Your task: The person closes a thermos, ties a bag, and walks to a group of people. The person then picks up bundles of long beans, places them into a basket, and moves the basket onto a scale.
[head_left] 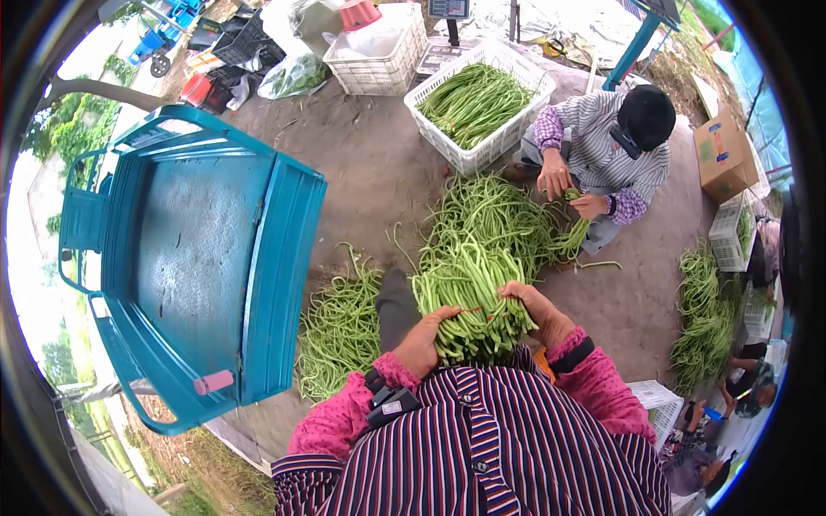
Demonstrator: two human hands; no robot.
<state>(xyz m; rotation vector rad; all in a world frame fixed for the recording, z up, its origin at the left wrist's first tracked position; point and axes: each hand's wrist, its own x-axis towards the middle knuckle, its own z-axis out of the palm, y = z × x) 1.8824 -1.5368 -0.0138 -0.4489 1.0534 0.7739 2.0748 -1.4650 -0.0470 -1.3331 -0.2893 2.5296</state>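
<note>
A thick bundle of long green beans (pixel 469 288) is held in front of my body, with a thin red band (pixel 471 310) around it. My left hand (pixel 420 342) grips its left side, fingers partly hidden by the beans. On the opposite side, my right hand (pixel 540 311) is closed on the same bundle. Just beyond it, a loose heap of long beans (pixel 495 211) lies on the ground. Another tangled pile of long beans (pixel 340 331) spreads to the left, beside my leg.
A co-worker (pixel 615 155) handles some beans across the heap. Behind stands a white crate (pixel 482 159) of beans. The blue cart bed (pixel 198 232) is at left, a cardboard box (pixel 724 155) at right. More beans (pixel 705 318) and several people are at far right.
</note>
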